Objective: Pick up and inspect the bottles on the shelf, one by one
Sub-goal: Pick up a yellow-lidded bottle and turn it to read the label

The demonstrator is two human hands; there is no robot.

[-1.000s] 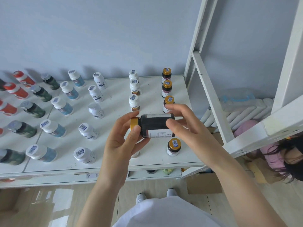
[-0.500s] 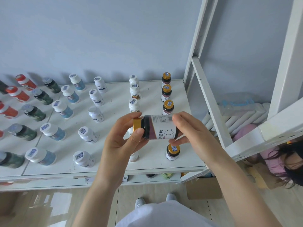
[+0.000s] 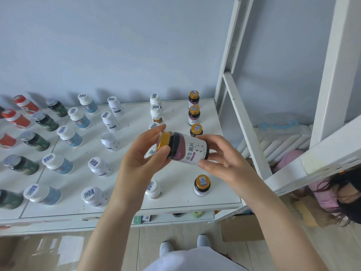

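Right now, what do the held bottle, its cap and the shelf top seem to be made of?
Held bottle: dark glossy body, plastic or glass, unclear; matte paper-like label. Cap: gold with a metallic sheen, metal or coated plastic. Shelf top: smooth white painted surface with small scuffs, board or metal, unclear.

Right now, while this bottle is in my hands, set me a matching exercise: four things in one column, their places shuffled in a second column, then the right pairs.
Things
1. purple-label bottle
2. red bottles
3. cardboard box
4. white shoes

Places
A. on the floor by the right front corner of the shelf
B. at the shelf's far left
C. on the floor, nearest the camera
D. held sideways by the left hand and right hand

Pairs: 1-D, 2-B, 3-A, 4-C
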